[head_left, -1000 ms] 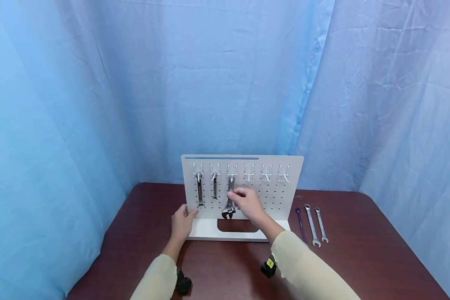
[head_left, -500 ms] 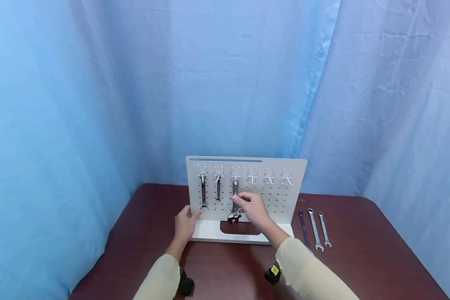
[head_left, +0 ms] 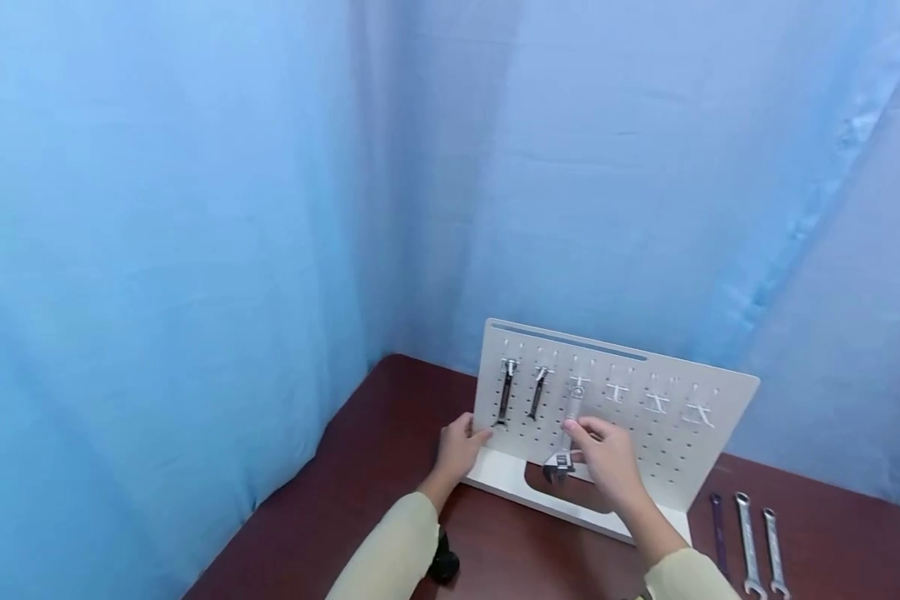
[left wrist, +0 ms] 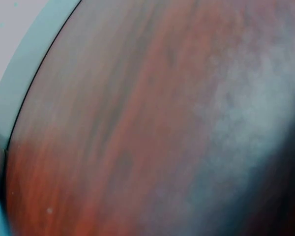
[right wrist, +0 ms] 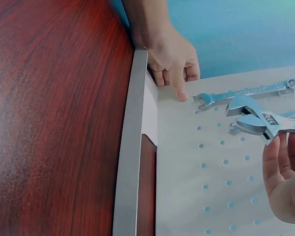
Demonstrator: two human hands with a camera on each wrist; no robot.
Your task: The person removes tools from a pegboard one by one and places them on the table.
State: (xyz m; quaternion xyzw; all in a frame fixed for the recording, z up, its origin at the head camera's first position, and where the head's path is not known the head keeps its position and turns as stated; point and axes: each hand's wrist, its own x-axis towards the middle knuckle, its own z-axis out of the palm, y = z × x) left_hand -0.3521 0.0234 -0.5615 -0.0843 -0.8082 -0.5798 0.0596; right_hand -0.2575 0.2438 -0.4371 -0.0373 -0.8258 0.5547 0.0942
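The pegboard (head_left: 671, 492) stands upright on the tabletop (head_left: 390, 433), its left edge in the grip of the left hand (head_left: 459, 448): thumb on the front face, fingers around behind. In front of the board, the right hand (head_left: 609, 458) pinches the adjustable wrench (head_left: 573, 408) by its handle, thumb on the near side. The wrench tilts, ring end up at the third hook (head_left: 580, 380) from the board's left; whether the ring is on that hook I cannot tell. Its head hangs in front of the cutout (head_left: 570, 492) in the board's base (head_left: 502, 471), standing off the board's face.

Tabletop stretches out left of the board and in front of its base, leaving room that way. Right of the third hook, three more hooks (head_left: 656, 402) jut from the board in a row, just above the right hand.

Left of the adjustable wrench, close by, a long wrench (head_left: 506, 395) and a shorter wrench (head_left: 537, 395) hang on the board's first two hooks. Beyond the board's right edge lie a purple wrench (head_left: 718, 533), a large silver wrench (head_left: 747, 542) and a smaller silver wrench (head_left: 775, 550), side by side. A blue curtain (head_left: 270, 208) hangs behind and left of the board.
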